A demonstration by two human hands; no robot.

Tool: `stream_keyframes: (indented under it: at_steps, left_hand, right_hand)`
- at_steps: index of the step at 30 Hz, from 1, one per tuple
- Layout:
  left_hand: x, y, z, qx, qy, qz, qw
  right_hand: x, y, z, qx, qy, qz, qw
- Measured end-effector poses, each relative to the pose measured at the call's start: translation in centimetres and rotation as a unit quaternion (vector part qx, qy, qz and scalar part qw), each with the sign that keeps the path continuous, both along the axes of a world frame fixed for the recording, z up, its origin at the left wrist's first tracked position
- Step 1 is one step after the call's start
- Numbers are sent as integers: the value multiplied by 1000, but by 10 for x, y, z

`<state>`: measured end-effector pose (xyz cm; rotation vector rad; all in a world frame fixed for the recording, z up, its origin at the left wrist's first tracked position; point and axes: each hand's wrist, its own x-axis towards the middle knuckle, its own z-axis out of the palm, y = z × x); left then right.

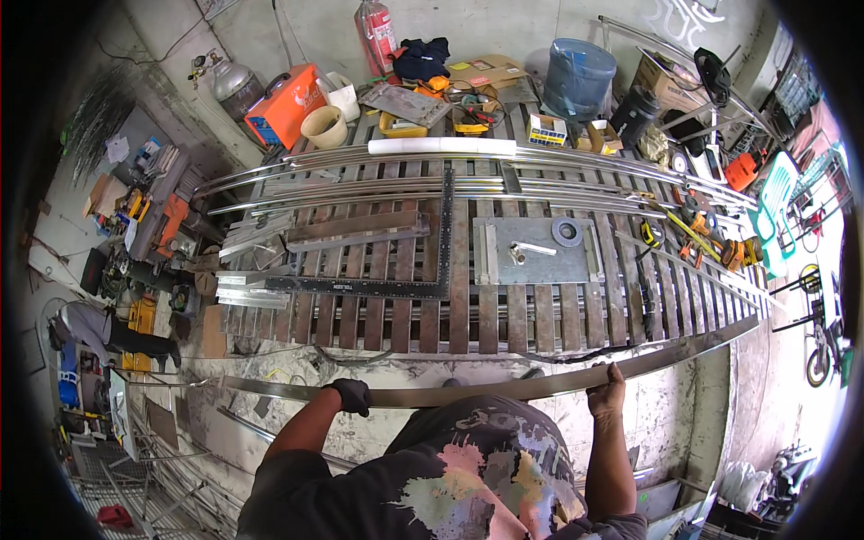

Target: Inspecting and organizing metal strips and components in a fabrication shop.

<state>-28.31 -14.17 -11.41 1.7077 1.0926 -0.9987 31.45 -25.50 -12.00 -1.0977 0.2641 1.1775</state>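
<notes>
1. Head view, the hands: the left hand [349,396], in a dark glove, is clamped on a long metal bar [486,393]; the bare right hand [607,396] is clamped on it too, thumb uppermost. The bar spans the gap between the hands and runs on well past each, in front of the body.
2. Head view, the step: this looks like holding or carrying the bar two-handed. Any shift would call for both hands moving together, minding its far-reaching ends. Whether its right end touches the desk [487,326], I cannot tell.
3. Head view, the surface: the slatted desk lies just beyond both hands. Ahead of the left hand is a black square [445,236]; ahead of the right, a grey plate [504,264] bearing a ring-shaped disc [567,232]. Beyond the right hand, further right, sits a yellow tape measure [652,236].
4. Head view, the room: well left of the left hand, another person [87,326] bends over. Far ahead stand an orange machine [286,108] and a blue bucket [579,81].
</notes>
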Motion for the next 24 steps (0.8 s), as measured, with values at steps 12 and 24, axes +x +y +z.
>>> stream_keyframes:
  at_steps: [12, 24]
  left_hand:
    - [-14, -7, -22, 17, 0, -1, 1000]
    - [-9, 0, -20, -3, 0, 10, 1000]
  right_hand:
    - [-3, 6, 2, 3, 12, -5, 1000]
    - [-2, 6, 3, -3, 11, -12, 1000]
